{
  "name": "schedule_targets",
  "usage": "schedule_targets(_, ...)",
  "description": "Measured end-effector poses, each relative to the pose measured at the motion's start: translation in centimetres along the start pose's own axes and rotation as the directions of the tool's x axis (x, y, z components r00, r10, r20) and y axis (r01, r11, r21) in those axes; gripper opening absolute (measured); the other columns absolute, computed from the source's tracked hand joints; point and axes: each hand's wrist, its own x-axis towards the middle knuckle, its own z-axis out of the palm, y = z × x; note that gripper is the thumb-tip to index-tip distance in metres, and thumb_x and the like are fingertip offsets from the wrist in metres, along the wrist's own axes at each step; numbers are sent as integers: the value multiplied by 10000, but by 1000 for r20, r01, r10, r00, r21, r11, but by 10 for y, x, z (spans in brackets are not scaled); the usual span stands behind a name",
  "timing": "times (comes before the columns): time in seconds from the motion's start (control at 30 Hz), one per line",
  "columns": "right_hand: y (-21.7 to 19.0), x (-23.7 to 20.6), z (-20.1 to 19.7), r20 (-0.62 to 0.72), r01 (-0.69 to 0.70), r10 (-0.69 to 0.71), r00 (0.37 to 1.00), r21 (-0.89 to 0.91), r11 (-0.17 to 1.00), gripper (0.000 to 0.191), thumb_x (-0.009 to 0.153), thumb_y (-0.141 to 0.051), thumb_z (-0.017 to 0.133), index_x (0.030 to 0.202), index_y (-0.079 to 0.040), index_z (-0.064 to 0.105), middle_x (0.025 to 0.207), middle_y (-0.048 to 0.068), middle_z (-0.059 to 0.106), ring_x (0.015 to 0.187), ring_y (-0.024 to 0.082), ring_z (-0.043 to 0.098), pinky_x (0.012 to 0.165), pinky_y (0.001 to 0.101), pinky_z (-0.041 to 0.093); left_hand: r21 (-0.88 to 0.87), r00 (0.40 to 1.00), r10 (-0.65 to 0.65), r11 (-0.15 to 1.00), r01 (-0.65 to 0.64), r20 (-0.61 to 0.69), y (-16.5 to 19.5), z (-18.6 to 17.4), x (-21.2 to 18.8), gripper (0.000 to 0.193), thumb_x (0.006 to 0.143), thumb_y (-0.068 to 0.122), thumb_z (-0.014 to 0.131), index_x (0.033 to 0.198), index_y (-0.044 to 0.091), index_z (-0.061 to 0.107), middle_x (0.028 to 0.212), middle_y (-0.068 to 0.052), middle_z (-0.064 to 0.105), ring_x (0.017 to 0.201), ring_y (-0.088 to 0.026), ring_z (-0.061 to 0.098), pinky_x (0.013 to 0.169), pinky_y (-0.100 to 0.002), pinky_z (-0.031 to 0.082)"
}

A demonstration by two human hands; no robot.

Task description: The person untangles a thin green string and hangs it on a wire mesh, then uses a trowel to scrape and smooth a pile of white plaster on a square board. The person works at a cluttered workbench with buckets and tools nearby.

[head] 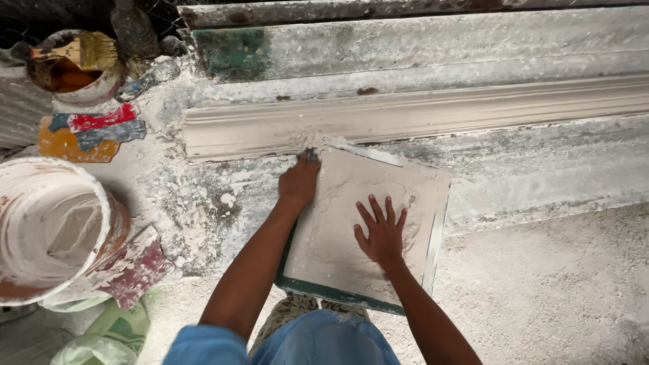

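A square board (433,236) with a green edge lies flat in front of me, covered with wet grey plaster (338,223). My right hand (382,230) rests palm down on the plaster near the board's middle, fingers spread. At the board's far corner my left hand (297,182) is closed around a small dark tool (310,155). That tool touches the plaster right where the board meets a long moulded plaster cornice (419,118). Most of the tool is hidden by the fingers.
A plaster-coated bucket (47,230) stands at the left, with a red plaster-smeared piece (138,270) beside it. Farther back sit a pot of orange-brown liquid (67,71) and flat coloured scraps (94,128). A green bag (111,334) lies at the bottom left. Dusty ground (554,290) spreads to the right.
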Motion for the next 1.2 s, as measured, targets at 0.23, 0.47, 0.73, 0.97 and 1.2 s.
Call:
schedule_targets(0.23,1,1,1,29,-16,16,999,6,1000,567,952,-455,562,1498,-310,507,1626,50,376,1512,439,234,1145,766,90,-3,999,10,1000,-10,-33,-1,-3,5,372,992,115,469,1338,176,592,1536,-146,438,1010,-380,711,811,-509,596)
schedule_targets(0.47,-1,2,-5,0,-19,19,1000,16,1000,578,936,-452,579,1492,-312,509,1622,45,383,1519,424,236,1144,767,101,11,999,13,1000,-14,42,6,-13,1,371,973,96,484,1317,175,598,1492,-144,477,982,-381,716,815,-513,581)
schedule_targets(0.73,1,1,3,37,-20,20,999,3,1000,590,949,-468,559,1510,-300,486,1640,64,350,1524,428,211,1147,763,79,-166,985,50,983,-77,-164,3,-14,24,495,958,64,446,1447,115,506,1373,-211,580,1032,-411,684,869,-534,544)
schedule_targets(0.97,7,-3,18,40,-13,13,999,-2,1000,588,957,-476,534,1520,-311,479,1650,57,339,1534,434,196,1149,766,60,-349,980,-79,937,12,-180,-100,50,-126,303,1030,238,505,1210,35,640,1073,-226,703,944,-392,693,850,-483,554)
schedule_targets(1.2,7,-4,25,18,14,-14,1000,24,1000,589,956,-463,540,1519,-299,481,1647,66,346,1539,440,192,1140,779,53,-333,990,25,940,-70,-136,-131,63,-193,301,973,298,568,1145,94,707,1046,-183,741,846,-392,723,728,-478,579)
